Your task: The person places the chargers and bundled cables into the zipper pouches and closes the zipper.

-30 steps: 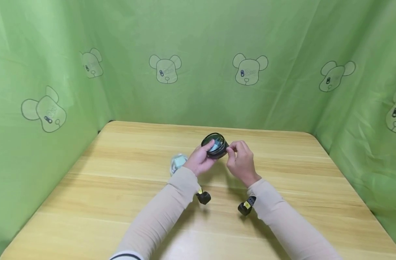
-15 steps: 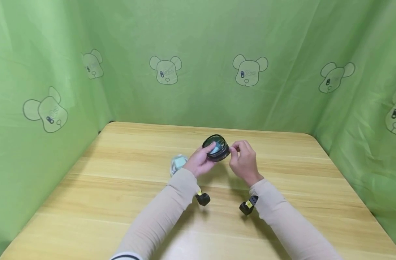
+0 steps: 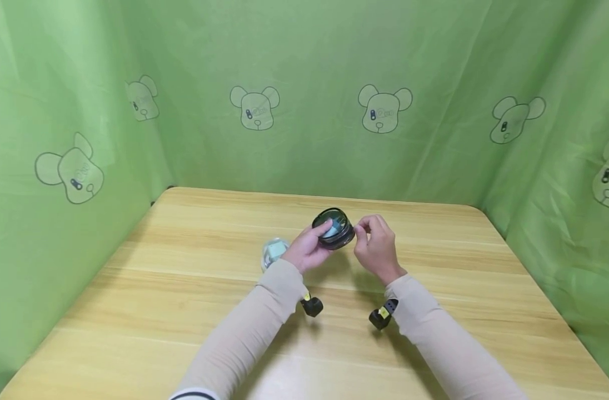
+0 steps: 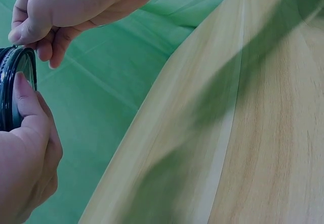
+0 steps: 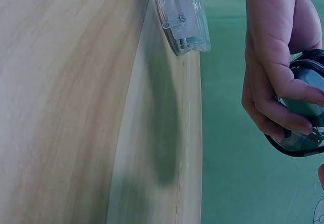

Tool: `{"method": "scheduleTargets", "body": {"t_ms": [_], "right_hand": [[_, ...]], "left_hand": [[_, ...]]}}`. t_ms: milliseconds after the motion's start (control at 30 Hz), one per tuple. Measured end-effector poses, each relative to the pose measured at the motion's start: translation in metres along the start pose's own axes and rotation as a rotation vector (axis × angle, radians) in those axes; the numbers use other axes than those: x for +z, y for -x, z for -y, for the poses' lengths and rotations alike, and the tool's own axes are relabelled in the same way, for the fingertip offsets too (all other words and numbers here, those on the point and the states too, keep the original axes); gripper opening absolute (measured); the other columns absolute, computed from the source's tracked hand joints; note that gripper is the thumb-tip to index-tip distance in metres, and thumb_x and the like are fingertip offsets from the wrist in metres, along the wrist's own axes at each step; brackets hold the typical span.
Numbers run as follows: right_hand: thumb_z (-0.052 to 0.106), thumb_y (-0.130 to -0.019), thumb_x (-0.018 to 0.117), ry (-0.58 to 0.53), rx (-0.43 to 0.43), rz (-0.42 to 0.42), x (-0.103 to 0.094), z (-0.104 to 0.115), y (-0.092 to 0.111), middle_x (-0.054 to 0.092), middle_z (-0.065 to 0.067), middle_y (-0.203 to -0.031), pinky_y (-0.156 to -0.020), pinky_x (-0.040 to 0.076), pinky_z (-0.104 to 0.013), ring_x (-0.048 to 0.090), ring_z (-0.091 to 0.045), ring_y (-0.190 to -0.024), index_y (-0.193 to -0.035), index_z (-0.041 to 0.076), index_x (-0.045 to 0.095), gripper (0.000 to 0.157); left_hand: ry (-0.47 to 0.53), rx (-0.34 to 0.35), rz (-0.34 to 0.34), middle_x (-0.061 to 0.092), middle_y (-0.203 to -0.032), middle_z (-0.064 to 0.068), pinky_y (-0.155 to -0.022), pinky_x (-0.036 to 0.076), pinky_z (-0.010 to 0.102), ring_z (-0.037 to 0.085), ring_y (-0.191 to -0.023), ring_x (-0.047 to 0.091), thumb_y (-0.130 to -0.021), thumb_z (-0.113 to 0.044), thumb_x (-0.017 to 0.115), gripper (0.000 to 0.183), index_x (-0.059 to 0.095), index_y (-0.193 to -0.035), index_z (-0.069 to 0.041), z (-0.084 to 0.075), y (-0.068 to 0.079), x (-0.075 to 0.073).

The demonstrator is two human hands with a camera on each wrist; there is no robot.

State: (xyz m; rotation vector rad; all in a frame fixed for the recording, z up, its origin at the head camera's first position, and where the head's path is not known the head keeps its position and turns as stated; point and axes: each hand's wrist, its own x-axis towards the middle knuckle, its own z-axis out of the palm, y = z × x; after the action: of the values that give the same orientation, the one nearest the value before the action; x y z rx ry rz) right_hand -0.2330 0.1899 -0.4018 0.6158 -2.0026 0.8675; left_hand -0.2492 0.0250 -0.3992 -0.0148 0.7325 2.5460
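My left hand (image 3: 307, 248) grips a round, see-through zip pouch with black edging (image 3: 337, 239), thumb over its clear face and fingers beneath. A pale blue item shows inside the pouch. At the pouch's right edge my right hand (image 3: 377, 247) pinches the zipper with thumb and forefinger; the pull itself is hidden by the fingertips. In the left wrist view the zipper teeth run along the rim of the pouch (image 4: 9, 89), up to the right hand (image 4: 76, 8). The right wrist view shows the left hand's fingers (image 5: 278, 115) curled round the pouch, held above the table.
A second round zip pouch (image 3: 273, 251), clear with whitish contents, lies on the wooden table (image 3: 194, 311) beside my left wrist. Its zipper pull shows in the right wrist view. Green curtains (image 3: 314, 155) hang along the back and sides. Each wrist wears a small black camera (image 3: 312, 306).
The pouch has shifted slightly right and down in the left hand. My right hand has moved a little to the right with it, still pinching at the rim.
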Motion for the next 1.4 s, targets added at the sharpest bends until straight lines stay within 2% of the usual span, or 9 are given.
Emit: {"method": "scheduleTargets", "body": {"t_ms": [233, 533, 867, 1067, 1400], "right_hand": [[-0.013, -0.078, 0.061, -0.015, 0.015, 0.015, -0.0019, -0.0023, -0.0006, 0.059, -0.018, -0.081, -0.066, 0.056, -0.042, 0.06, -0.031, -0.072, -0.081, -0.003, 0.055, 0.012], [-0.012, -0.078, 0.062, -0.015, 0.027, 0.023, -0.0021, -0.0045, 0.0003, 0.059, -0.018, -0.081, -0.066, 0.056, -0.042, 0.059, -0.031, -0.073, -0.08, -0.004, 0.055, 0.01], [-0.012, -0.078, 0.062, -0.012, 0.037, 0.016, -0.0014, -0.0032, 0.0015, 0.058, -0.016, -0.08, -0.065, 0.055, -0.042, 0.059, -0.031, -0.072, -0.08, -0.004, 0.055, 0.011], [-0.011, -0.079, 0.063, -0.006, 0.046, 0.015, -0.0036, -0.0006, 0.003, 0.058, -0.017, -0.08, -0.064, 0.055, -0.042, 0.059, -0.03, -0.071, -0.08, -0.004, 0.055, 0.011], [-0.005, -0.08, 0.069, -0.003, 0.08, 0.035, -0.0097, -0.0009, 0.0085, 0.06, -0.014, -0.077, -0.06, 0.053, -0.038, 0.058, -0.025, -0.066, -0.082, -0.002, 0.058, 0.011]], "left_hand": [[-0.028, -0.004, 0.018, 0.038, -0.145, 0.026, -0.1, 0.047, 0.038, 0.036, -0.133, 0.04, -0.1, -0.007, 0.048, 0.053, 0.027, -0.149, -0.002, 0.0002, 0.0002, -0.0005], [-0.035, -0.012, 0.007, 0.038, -0.145, 0.026, -0.1, 0.047, 0.039, 0.037, -0.133, 0.041, -0.099, -0.006, 0.05, 0.056, 0.026, -0.151, -0.007, 0.0009, 0.001, -0.0024], [-0.062, -0.013, 0.01, 0.04, -0.144, 0.026, -0.096, 0.05, 0.038, 0.038, -0.133, 0.041, -0.1, -0.007, 0.049, 0.053, 0.028, -0.149, -0.006, 0.0001, 0.0013, -0.003], [-0.066, -0.022, -0.007, 0.041, -0.143, 0.026, -0.091, 0.053, 0.038, 0.038, -0.132, 0.042, -0.1, -0.007, 0.049, 0.054, 0.028, -0.15, -0.009, 0.0001, 0.0008, -0.0013], [-0.091, -0.018, -0.072, 0.04, -0.143, 0.026, -0.1, 0.046, 0.046, 0.038, -0.13, 0.044, -0.097, -0.005, 0.054, 0.059, 0.028, -0.149, -0.016, 0.0034, -0.0008, -0.0007]]}}
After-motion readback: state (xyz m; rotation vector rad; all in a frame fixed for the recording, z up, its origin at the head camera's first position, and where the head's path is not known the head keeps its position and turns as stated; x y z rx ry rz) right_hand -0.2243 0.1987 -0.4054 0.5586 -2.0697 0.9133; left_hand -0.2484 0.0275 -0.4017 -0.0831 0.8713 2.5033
